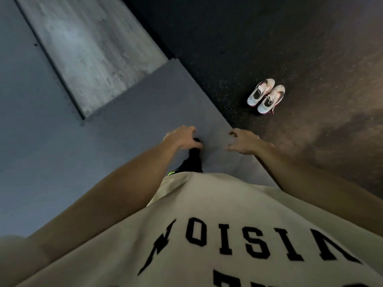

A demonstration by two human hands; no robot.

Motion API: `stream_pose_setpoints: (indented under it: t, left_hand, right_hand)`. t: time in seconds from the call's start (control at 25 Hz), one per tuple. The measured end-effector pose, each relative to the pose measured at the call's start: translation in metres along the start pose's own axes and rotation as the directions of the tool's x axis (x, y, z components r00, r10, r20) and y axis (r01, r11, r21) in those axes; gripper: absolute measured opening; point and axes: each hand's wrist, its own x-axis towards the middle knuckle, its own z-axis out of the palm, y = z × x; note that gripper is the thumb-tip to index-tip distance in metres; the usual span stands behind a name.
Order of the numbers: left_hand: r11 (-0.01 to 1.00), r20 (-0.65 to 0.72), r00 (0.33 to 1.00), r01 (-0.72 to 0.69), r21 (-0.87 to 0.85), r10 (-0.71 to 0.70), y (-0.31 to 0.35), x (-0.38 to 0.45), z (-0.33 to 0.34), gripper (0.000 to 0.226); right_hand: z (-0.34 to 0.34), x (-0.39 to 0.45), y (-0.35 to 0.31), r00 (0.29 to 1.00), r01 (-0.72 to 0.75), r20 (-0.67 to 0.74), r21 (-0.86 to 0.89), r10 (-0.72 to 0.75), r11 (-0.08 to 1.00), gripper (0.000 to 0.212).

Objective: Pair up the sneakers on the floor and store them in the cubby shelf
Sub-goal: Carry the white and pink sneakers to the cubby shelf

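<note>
— Your shirt (207,224) fills the foreground; why are both hands out front?
— Likely for balance while you walk. Your left hand (182,137) and right hand (244,141) hang half-curled, holding nothing
— The sneakers (266,96)?
— Side by side on the dark floor (310,59), well ahead; no cubby shelf visible
</note>
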Motion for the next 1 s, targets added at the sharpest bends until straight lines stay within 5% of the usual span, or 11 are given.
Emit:
stream_pose_setpoints:
  t: [0.48, 1.0]
  left_hand:
    - [0.87, 0.249, 0.919, -0.375, 0.32, 0.305, 0.117, 0.188, -0.186, 0.076]
    - [0.77, 0.361, 0.881, -0.451, 0.452, 0.304, 0.269, 0.332, -0.195, 0.077]
  right_hand:
    - [-0.135, 0.082, 0.023, 0.904, -0.297, -0.155, 0.444, 0.399, 0.845, 0.069]
    - [-0.232, 0.153, 0.148, 0.813, -0.381, -0.127, 0.622, 0.568, 0.684, 0.064]
